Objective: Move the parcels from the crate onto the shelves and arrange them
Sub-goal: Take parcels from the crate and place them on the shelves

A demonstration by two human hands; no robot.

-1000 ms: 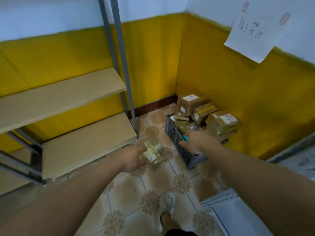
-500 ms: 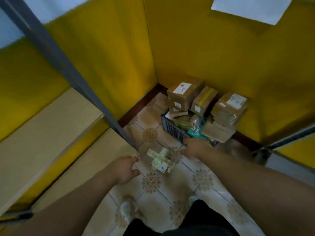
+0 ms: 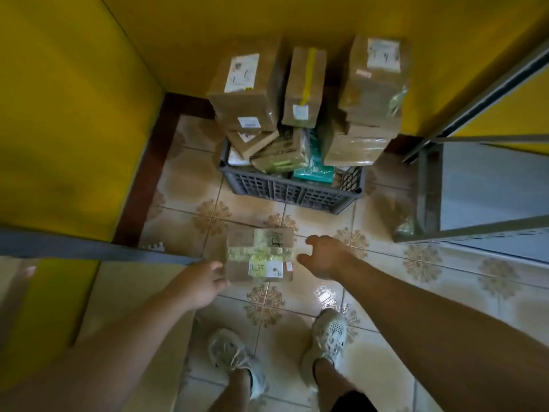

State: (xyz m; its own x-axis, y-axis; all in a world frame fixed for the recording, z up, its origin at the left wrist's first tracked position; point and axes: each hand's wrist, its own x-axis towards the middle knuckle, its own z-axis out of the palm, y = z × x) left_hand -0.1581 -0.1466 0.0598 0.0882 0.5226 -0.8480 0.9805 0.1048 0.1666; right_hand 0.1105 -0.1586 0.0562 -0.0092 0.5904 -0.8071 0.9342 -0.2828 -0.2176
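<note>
Parcel (image 3: 259, 254) | left hand (image 3: 197, 285) fingers grip its left edge | right hand (image 3: 325, 257) fingers spread, just beside right edge, apart

You're standing in the corner of a small parcel storeroom: a plastic crate (image 3: 289, 193) heaped with taped, labelled cardboard parcels (image 3: 246, 93), metal-framed shelves (image 3: 127, 292) close at both sides, bare yellow walls (image 3: 74, 114), and a patterned tile floor (image 3: 184, 179) underfoot.

Bare forearms (image 3: 430, 322), pale grey perforated clog shoes (image 3: 329, 331) on both feet, bare shins (image 3: 234, 391), dark shorts (image 3: 353, 401) edge above right shin
</note>
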